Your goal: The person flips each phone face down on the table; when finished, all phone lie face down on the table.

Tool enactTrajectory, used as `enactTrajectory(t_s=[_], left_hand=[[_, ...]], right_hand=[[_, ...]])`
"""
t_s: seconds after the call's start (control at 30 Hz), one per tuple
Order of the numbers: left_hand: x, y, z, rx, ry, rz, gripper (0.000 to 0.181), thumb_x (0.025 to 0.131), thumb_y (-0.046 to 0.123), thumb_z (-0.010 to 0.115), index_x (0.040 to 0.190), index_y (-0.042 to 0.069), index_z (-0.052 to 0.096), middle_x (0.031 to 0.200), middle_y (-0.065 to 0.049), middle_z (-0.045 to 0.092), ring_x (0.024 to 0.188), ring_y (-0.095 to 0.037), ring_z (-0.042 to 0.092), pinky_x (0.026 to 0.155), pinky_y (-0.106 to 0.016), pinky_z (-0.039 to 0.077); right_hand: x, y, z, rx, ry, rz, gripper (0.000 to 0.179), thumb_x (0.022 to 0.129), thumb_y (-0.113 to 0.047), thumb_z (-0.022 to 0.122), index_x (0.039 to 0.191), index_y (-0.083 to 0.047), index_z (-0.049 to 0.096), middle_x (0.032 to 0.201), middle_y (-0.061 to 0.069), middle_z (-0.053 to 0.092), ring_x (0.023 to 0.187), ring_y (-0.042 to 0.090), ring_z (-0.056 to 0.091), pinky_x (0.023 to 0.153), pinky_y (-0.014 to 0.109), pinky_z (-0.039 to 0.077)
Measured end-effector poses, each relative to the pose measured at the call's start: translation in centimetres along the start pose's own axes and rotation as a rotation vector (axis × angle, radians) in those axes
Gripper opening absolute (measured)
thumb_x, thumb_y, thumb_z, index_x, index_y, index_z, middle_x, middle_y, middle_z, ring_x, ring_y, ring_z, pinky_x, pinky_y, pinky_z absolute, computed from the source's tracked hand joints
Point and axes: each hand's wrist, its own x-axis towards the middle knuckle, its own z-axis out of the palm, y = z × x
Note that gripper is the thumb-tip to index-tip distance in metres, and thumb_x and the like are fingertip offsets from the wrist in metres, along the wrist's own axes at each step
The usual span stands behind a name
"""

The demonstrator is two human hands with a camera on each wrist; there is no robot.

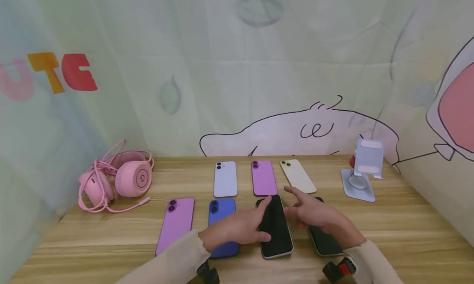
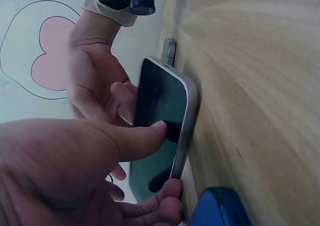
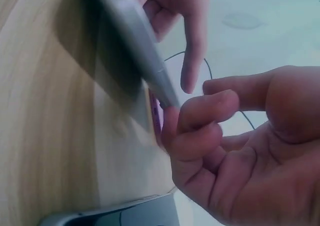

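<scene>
A smartphone [image 1: 277, 228] with a black screen and pale metal frame lies between my two hands, tilted in the left wrist view. My left hand [image 1: 237, 228] holds its left side. The left thumb [image 2: 142, 138] lies over the screen, and other fingertips meet the side edge. At the opposite side is my right hand [image 1: 320, 214], with one finger extended and others curled. Its curled fingers [image 3: 200, 141] touch a corner of the phone; whether they pinch it is hidden. Beneath the right forearm lies another dark-screened phone [image 1: 326, 240]. A blue phone [image 1: 224, 249] lies partly under the left hand.
A lilac phone [image 1: 175, 224] lies at the left. Behind stand out a pale blue phone [image 1: 225, 180], a purple phone [image 1: 264, 179] and a cream phone [image 1: 299, 177]. Pink headphones [image 1: 133, 179] with a cable sit far left. A phone stand [image 1: 358, 189] occupies the back right.
</scene>
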Motion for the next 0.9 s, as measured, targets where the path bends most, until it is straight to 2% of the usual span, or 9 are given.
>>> enactTrajectory(t_s=[0.1,0.23,0.43,0.57,0.73,0.9], left_hand=[[0.2,0.0,-0.1,-0.048,0.002,0.032,0.096,0.092,0.028,0.075,0.16,0.012,0.009,0.071,0.003,0.056,0.064,-0.009,0.053,0.063,-0.026,0.043],[0.3,0.0,-0.2,-0.15,0.013,0.07,0.098,0.092,0.023,0.074,0.161,0.018,0.005,0.07,0.004,0.057,0.059,-0.008,0.053,0.057,-0.023,0.044],[0.1,-0.2,-0.1,-0.239,0.05,0.084,0.093,0.096,0.037,0.068,0.162,0.022,0.004,0.07,0.004,0.059,0.06,-0.007,0.054,0.056,-0.023,0.043],[0.1,-0.1,-0.2,-0.262,0.06,0.058,0.092,0.096,0.048,0.064,0.161,0.022,0.006,0.073,0.006,0.063,0.062,-0.008,0.057,0.056,-0.025,0.044],[0.0,0.0,-0.6,-0.256,0.054,0.028,0.09,0.096,0.054,0.06,0.162,0.02,0.008,0.083,0.006,0.064,0.067,-0.01,0.06,0.058,-0.027,0.048],[0.0,0.2,-0.9,-0.246,0.063,0.042,0.086,0.097,0.054,0.057,0.161,0.016,0.013,0.089,0.006,0.065,0.07,-0.008,0.061,0.06,-0.027,0.049]], right_hand=[[-0.1,-0.3,-0.4,0.036,-0.007,-0.007,0.069,0.099,-0.016,0.059,0.157,-0.003,0.022,0.089,0.012,0.059,0.058,0.019,0.045,0.058,0.032,0.04],[-0.2,-0.8,-0.7,0.086,-0.07,-0.068,0.063,0.101,-0.013,0.055,0.155,0.0,0.026,0.088,0.011,0.059,0.058,0.017,0.042,0.057,0.029,0.036],[-0.3,-0.8,-0.3,0.086,-0.135,-0.139,0.052,0.102,-0.01,0.052,0.152,-0.005,0.036,0.089,0.012,0.058,0.058,0.015,0.042,0.056,0.026,0.036],[-0.3,-0.6,-0.1,0.096,-0.152,-0.148,0.052,0.102,-0.006,0.051,0.152,-0.008,0.037,0.088,0.012,0.057,0.058,0.015,0.045,0.055,0.025,0.039],[-0.3,-0.3,-0.2,0.127,-0.208,-0.144,0.059,0.1,-0.005,0.053,0.154,-0.008,0.031,0.087,0.012,0.058,0.06,0.016,0.046,0.056,0.026,0.039],[-0.1,0.3,0.0,0.139,-0.254,-0.127,0.067,0.098,-0.004,0.053,0.158,-0.009,0.023,0.087,0.011,0.059,0.062,0.016,0.051,0.058,0.026,0.043]])
